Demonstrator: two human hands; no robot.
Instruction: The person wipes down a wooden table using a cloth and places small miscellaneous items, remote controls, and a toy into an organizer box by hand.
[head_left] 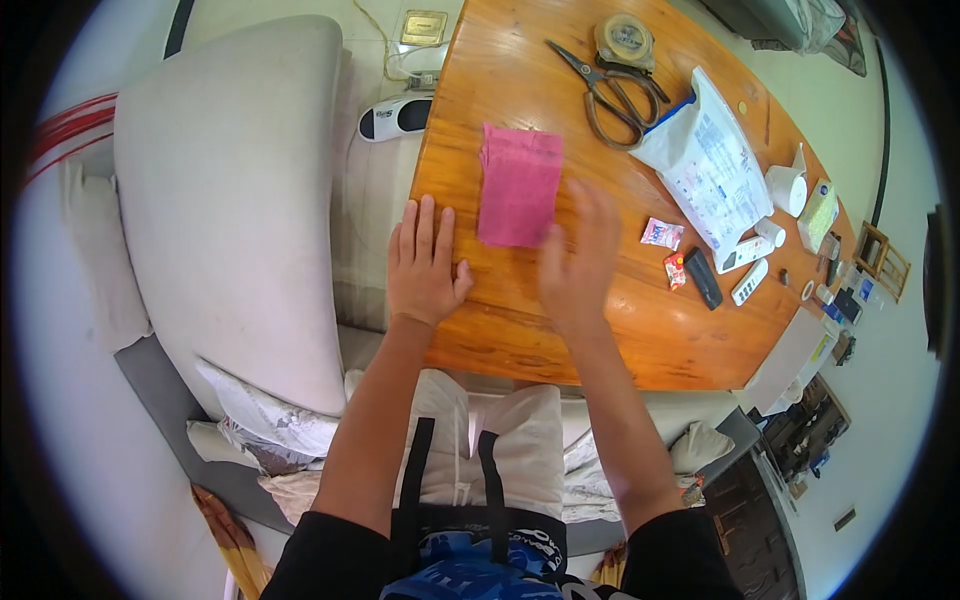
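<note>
A folded pink cloth [520, 188] lies flat on the wooden table [500, 310], its long sides running away from me. My left hand [427, 265] rests palm down at the table's left edge, fingers stretched out, apart from the cloth. Close to the cloth's lower right corner is my right hand [582, 255], smeared by motion. Its fingers look extended and nothing shows in them; whether it touches the cloth I cannot tell.
Scissors [615, 98] and a tape roll [625, 42] lie beyond the cloth. On the right are a white plastic package [708, 160], small candy packets [662, 233], a black object [703, 279] and a white remote [750, 282]. A pale sofa [235, 200] stands left.
</note>
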